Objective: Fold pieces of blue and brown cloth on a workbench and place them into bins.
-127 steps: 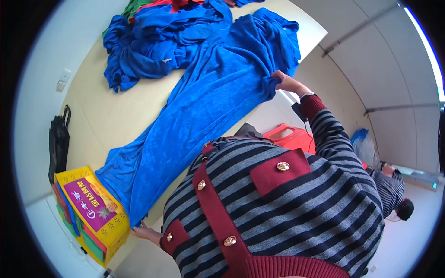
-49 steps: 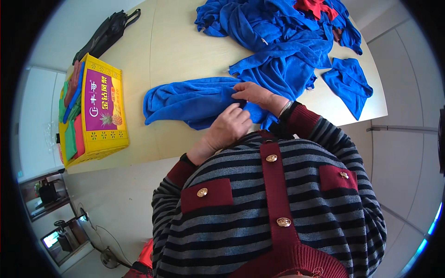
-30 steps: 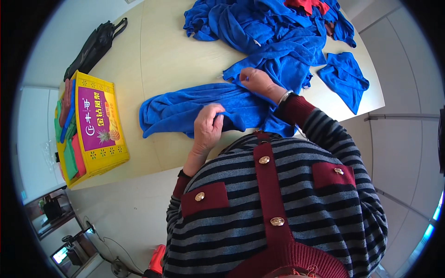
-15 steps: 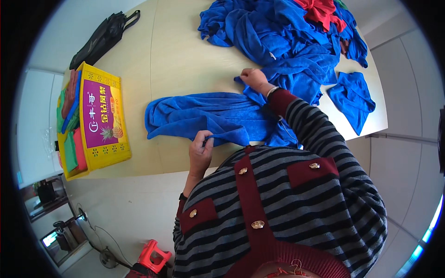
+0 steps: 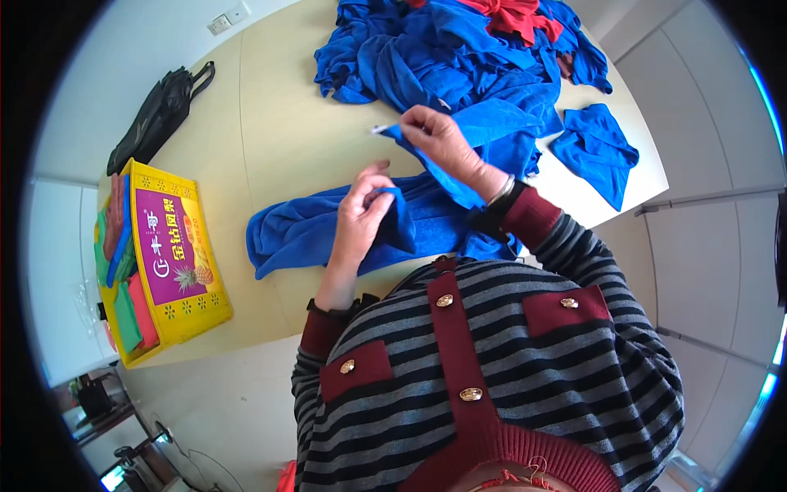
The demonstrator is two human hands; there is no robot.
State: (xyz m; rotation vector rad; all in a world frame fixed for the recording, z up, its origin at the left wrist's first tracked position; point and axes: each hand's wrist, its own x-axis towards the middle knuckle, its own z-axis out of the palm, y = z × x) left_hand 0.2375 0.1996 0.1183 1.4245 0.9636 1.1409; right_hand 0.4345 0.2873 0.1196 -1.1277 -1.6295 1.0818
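A long blue towel [image 5: 303, 225] lies bunched lengthwise on the table in front of me. My left hand [image 5: 358, 217] pinches its near edge and holds that part up off the rest. Farther right, my right hand [image 5: 447, 148] grips a raised corner of blue towel, where a small white tag [image 5: 378, 129] sticks out past the fingers. Cloth hangs from the right hand down toward the towel below. Whether both hands hold the same towel is hard to make out among the folds.
A heap of blue towels [image 5: 459, 57] with a red cloth [image 5: 525, 18] on top fills the far side. One blue towel [image 5: 597, 152] lies apart at right. At left stand a yellow box [image 5: 184, 324] of folded coloured cloths and a black folded umbrella [image 5: 156, 119].
Both hands have risen from the table, lifting blue cloth. The right hand's corner now shows its white tag. The left hand has moved farther from my body. The whole view has shifted slightly.
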